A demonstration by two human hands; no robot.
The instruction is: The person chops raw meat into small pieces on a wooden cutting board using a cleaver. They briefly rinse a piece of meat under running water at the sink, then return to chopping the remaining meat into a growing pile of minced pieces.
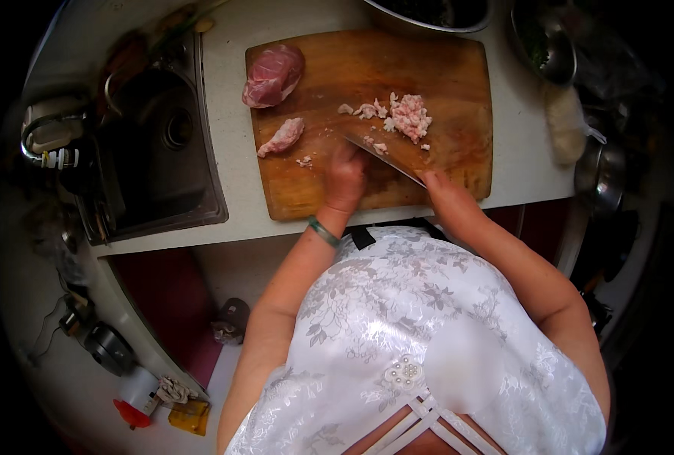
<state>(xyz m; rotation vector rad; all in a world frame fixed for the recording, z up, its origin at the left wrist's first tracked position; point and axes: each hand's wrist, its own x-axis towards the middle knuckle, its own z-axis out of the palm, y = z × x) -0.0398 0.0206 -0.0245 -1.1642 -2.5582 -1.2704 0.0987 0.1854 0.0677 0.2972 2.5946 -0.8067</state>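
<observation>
A knife [391, 162] slants across the near part of the wooden cutting board [325, 199], with my right hand [449, 200] gripping its handle end. Its tip points away to the left, beside the fingers of my left hand [345, 176]. That hand is curled and blurred on the board; whether anything is under its fingers is hidden. Small chopped meat bits [380, 148] lie just past the blade. Behind them is a heap of chopped pale pink meat [411, 116]. A strip of fatty meat [281, 137] rests left of my left hand, and a large raw meat piece [273, 75] sits at the far left corner.
The dark sink [160, 148] is set into the pale countertop [228, 119] left of the board. A metal bowl [428, 25] stands at the board's far edge. To the right are another bowl with greens [543, 51], a tied plastic bag [564, 122] and a metal pot [600, 173].
</observation>
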